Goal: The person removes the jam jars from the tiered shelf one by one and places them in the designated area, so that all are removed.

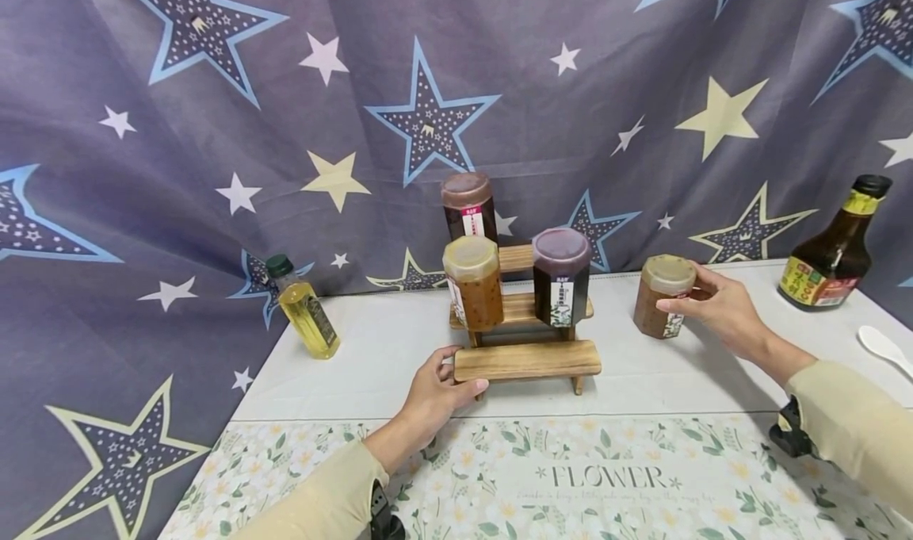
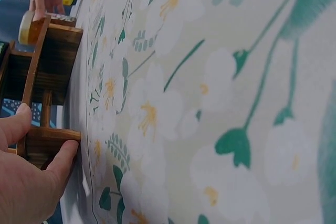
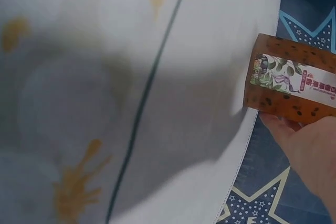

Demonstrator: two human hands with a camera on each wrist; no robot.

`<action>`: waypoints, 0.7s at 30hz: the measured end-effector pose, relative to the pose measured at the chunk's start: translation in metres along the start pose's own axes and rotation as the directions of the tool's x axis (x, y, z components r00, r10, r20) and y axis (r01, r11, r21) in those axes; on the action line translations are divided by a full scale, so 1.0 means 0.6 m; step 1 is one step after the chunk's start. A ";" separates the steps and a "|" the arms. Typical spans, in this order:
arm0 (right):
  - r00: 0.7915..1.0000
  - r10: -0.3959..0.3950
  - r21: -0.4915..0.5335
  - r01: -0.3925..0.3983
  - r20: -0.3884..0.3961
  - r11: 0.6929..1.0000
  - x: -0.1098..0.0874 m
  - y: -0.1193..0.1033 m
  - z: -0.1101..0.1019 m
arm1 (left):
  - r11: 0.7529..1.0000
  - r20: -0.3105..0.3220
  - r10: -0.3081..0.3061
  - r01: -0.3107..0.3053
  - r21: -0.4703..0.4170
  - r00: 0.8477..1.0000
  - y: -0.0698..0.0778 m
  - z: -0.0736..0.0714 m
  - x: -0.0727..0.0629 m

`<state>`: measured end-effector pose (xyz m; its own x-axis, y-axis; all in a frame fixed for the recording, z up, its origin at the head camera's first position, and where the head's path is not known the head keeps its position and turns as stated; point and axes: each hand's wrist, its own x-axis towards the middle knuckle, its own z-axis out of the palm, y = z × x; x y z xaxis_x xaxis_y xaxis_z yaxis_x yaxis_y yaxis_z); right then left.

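A three-step wooden rack (image 1: pixel 528 361) stands in the middle of the white surface. My left hand (image 1: pixel 437 389) grips the left end of its lowest step, as the left wrist view also shows on the rack (image 2: pixel 58 61). Over to the right, my right hand (image 1: pixel 720 306) holds a jar of orange-brown, seed-flecked jam (image 1: pixel 651 306) by its side. The right wrist view shows this jam jar (image 3: pixel 289 100) with its flowered label. A similar orange jar (image 1: pixel 479 290) and a dark purple jar (image 1: pixel 562 282) sit on the middle step. Above them, on the top step, is a dark red-brown jar (image 1: pixel 467 199).
A green-capped oil bottle (image 1: pixel 311 318) stands at the left. To the right are a dark sauce bottle (image 1: pixel 830 254) and a white spoon (image 1: pixel 880 346). A flowered cloth (image 1: pixel 606 484) covers the front, and a star-patterned curtain (image 1: pixel 285 120) hangs behind.
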<state>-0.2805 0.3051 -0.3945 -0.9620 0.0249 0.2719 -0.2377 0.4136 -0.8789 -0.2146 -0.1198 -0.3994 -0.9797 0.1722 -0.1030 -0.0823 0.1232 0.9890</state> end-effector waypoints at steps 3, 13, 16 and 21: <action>1.000 -0.008 -0.037 0.008 0.002 0.999 0.001 -0.003 0.000 | 1.000 0.003 0.000 0.000 -0.003 1.000 0.000 0.000 0.000; 0.999 0.035 -0.068 -0.035 -0.001 0.997 0.023 -0.062 -0.038 | 1.000 0.011 0.020 -0.020 -0.024 1.000 -0.004 -0.002 0.002; 0.999 0.039 -0.084 -0.039 0.001 0.996 0.036 -0.092 -0.050 | 1.000 0.009 0.020 -0.020 -0.023 1.000 -0.004 -0.001 0.002; 0.999 0.034 -0.057 -0.032 0.040 0.998 0.051 -0.146 -0.052 | 1.000 0.012 0.019 -0.018 -0.022 1.000 -0.003 -0.001 0.002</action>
<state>-0.2850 0.2980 -0.2973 -0.9742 0.0029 0.2258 -0.1988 0.4635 -0.8635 -0.2155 -0.1207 -0.4013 -0.9788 0.1860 -0.0858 -0.0683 0.0983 0.9928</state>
